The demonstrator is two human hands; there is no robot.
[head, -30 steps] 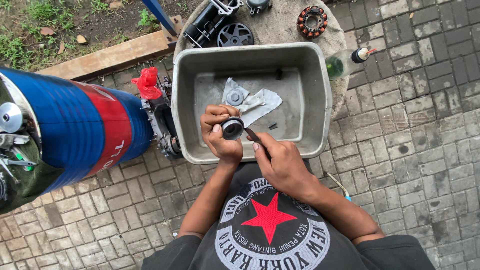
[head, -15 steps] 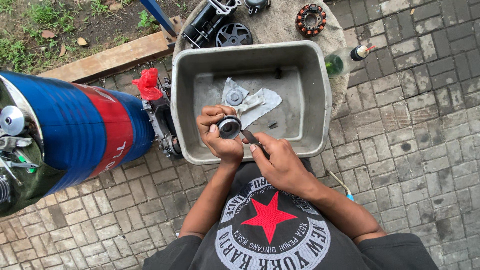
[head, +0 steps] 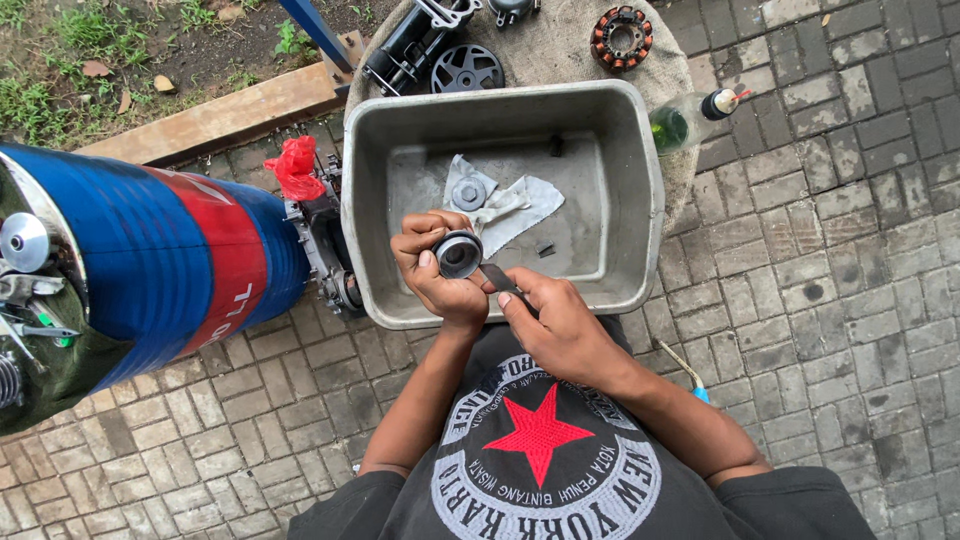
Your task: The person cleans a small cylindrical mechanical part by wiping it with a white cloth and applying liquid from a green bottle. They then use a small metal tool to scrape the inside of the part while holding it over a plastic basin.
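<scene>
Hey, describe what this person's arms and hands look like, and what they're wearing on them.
Both arms are bare from the short sleeves down. The left hand and right hand wear no gloves, and no rings, watch or bracelet can be seen. The short sleeves belong to a black T-shirt printed with a red star inside a ring of white lettering.

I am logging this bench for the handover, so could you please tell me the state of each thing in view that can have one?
Left hand: closed around the round dark metal cylinder part, held above the tray rim.
Right hand: gripping a slim dark metal tool whose tip meets the part.
Grey rectangular metal tray: upright, holding a crumpled grey rag.
Green glass bottle: lying on its side, capped.
</scene>
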